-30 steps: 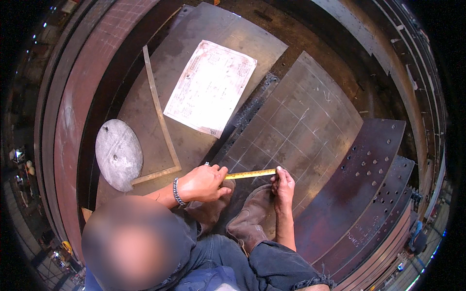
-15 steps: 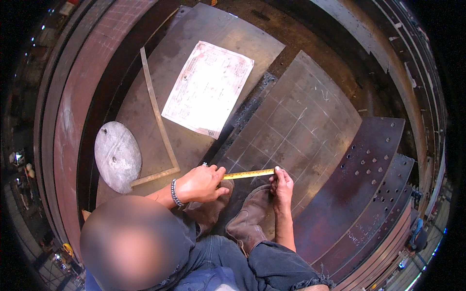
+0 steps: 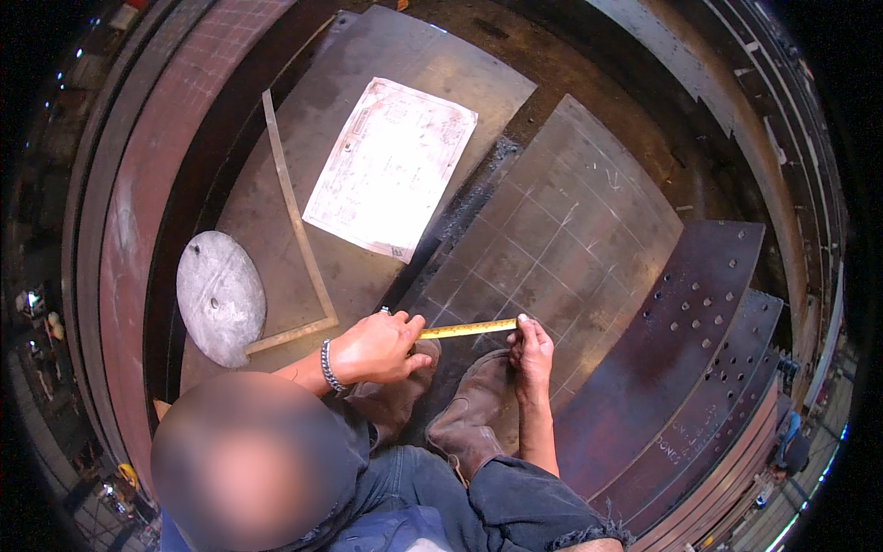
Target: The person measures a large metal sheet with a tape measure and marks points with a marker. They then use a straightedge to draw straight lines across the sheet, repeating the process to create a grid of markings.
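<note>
A yellow tape measure blade stretches between my two hands, above my brown boots. My left hand, with a chain bracelet at the wrist, is closed at the blade's left end; the tape's case is hidden in it. My right hand pinches the blade's other end between thumb and fingers. Just beyond lies a steel plate scribed with a grid of pale lines. Left of it, a printed drawing sheet rests on another steel plate.
A metal carpenter's square lies on the left plate beside a grey round disc. Dark plates with drilled holes are stacked at the right. A narrow gap separates the two middle plates. Long steel beams run along the left.
The view has shifted very slightly. Both hands keep their hold on the tape measure, with the blade stretched about as far as before.
</note>
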Available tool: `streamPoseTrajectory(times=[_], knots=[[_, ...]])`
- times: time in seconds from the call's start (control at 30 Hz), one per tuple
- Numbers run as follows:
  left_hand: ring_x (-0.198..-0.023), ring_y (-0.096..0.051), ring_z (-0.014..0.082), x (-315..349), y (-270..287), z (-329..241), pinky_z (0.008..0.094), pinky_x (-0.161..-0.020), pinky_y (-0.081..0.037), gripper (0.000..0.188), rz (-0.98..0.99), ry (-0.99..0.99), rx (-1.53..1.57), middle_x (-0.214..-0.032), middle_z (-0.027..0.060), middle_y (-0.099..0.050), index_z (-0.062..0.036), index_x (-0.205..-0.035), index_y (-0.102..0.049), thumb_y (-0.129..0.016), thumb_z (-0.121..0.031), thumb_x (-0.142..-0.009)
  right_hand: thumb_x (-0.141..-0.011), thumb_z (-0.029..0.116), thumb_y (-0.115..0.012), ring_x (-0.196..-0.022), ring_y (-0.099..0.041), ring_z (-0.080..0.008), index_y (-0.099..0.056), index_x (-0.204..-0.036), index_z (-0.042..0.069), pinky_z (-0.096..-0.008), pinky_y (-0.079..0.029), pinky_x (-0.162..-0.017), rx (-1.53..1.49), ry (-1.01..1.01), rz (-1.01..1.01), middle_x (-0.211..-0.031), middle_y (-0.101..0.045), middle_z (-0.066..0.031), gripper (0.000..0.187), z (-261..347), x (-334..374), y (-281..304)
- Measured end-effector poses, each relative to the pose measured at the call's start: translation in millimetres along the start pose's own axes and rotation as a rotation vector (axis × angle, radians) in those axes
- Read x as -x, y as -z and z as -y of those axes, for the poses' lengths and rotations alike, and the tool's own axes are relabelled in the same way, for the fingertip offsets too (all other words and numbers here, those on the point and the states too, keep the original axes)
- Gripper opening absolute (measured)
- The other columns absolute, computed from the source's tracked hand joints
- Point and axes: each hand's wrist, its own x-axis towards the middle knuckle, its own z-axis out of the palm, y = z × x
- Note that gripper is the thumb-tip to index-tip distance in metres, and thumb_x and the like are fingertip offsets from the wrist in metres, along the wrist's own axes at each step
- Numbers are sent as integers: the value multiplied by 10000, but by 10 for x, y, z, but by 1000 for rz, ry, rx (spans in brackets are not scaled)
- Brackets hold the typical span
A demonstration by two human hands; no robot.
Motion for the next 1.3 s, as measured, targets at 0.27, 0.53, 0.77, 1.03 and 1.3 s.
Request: streamPoseTrajectory(times=[0.27,0.53,0.77,1.03,1.3], knots=[[-885,-637,438,1,21,-12,505,-804,-518,486,6,11,-1,-932,250,-622,44,-1021,-541,-638,-424,-932,-975,296,-656,-438,-373,-13,-621,-889,132,-200,-260,-402,10,-2,0,-655,-581,27,189,6,-5,-8],[-891,-637,438,2,30,-17,506,-807,-518,486,15,18,-8,-942,248,-622,41,-1035,-542,-635,-426,-936,-982,285,-644,-434,-363,-9,-618,-901,128,-201,-252,-399,12,1,-1,-654,-574,32,178,19,9,-18],[-884,-632,436,0,28,-10,504,-805,-515,484,15,9,-11,-943,248,-622,38,-1045,-541,-625,-427,-942,-986,294,-636,-439,-357,-7,-613,-891,127,-200,-252,-402,29,9,6,-652,-559,37,194,13,4,-10],[-882,-639,442,-1,16,4,504,-799,-522,495,11,10,-13,-942,251,-626,45,-1057,-541,-623,-430,-943,-984,304,-638,-433,-359,-8,-618,-888,124,-202,-259,-398,42,20,12,-660,-574,36,205,11,6,-3],[-887,-637,435,8,45,-20,498,-807,-520,495,14,23,-16,-941,250,-626,48,-1040,-537,-622,-430,-943,-979,309,-647,-426,-354,-8,-618,-882,125,-205,-254,-392,30,14,11,-659,-578,33,210,13,7,-7]])
